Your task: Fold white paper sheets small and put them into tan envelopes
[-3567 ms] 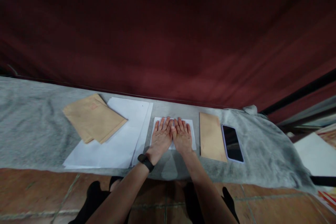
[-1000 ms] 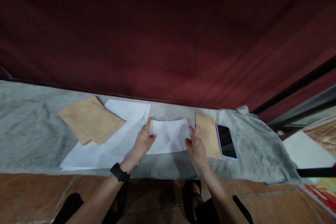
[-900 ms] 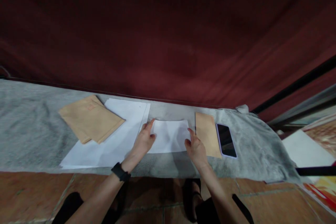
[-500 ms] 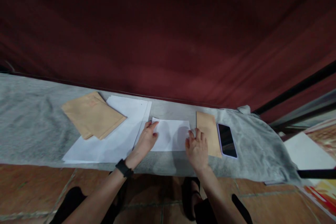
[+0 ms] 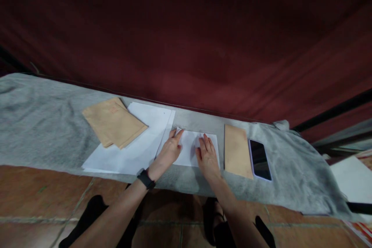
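A small white sheet of paper [image 5: 188,148], which looks folded, lies flat on the grey cloth between my hands. My left hand [image 5: 171,150] rests on its left edge, the index finger stretched toward the upper left corner. Over the right half of the paper lies my right hand [image 5: 207,157], fingers extended and pressing on its surface. To the left are larger white sheets [image 5: 133,159], partly covered by brown envelopes [image 5: 124,124]. A single brown envelope [image 5: 236,151] lies right of my right hand, apart from it.
Beside the single envelope is a phone [image 5: 260,159] with a dark screen. The grey cloth [image 5: 49,124] covers a narrow surface along a dark red curtain [image 5: 186,46]. Tiled floor [image 5: 162,232] and my feet show below its front edge.
My right hand has moved left from the paper's right edge onto its surface. The left hand stays at the left edge. The whole view has shifted slightly.
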Available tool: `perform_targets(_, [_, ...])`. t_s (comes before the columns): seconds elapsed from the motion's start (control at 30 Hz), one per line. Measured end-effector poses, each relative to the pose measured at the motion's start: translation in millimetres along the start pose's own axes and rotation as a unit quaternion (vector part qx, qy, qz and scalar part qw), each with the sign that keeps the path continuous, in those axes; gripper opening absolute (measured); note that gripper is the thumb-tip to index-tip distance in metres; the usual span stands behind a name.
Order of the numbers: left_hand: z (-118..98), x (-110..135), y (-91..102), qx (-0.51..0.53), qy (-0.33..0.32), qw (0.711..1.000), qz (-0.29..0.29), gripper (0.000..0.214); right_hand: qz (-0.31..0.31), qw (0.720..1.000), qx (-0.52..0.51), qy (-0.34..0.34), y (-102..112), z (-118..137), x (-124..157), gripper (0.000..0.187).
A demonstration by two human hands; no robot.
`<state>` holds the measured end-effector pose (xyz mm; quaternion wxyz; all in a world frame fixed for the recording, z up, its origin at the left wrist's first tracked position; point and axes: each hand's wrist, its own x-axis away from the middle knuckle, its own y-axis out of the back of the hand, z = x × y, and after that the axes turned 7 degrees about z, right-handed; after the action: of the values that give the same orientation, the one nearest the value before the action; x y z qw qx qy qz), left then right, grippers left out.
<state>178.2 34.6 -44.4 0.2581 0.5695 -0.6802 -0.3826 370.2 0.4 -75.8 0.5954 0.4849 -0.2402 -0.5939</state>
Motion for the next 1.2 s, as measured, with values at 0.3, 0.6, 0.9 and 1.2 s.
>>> perform_targets(0.3, [-35.9,22.7,-30.4,-0.174,-0.101,0.979,-0.018,0.050,0.055,0.998,0.042,0.000,4.4,8.7,-7.0,0.050])
perform_targets(0.6, [-24.2,20.4,-45.4,-0.219,-0.084,0.972,0.003,0.055,0.080,0.986,0.145,-0.031,5.3,1.7,-5.7,0.053])
perform_targets(0.9, [-29.4,16.7,-44.9,-0.216,-0.091,0.972,-0.007,0.053,0.043,0.991,0.118,-0.052,7.9,-0.3,-4.9,0.055])
perform_targets(1.2, [-23.2,18.6,-46.9,-0.231,-0.102,0.968,0.003,0.055,0.056,0.990,0.127,-0.001,1.8,0.7,-1.3,0.055])
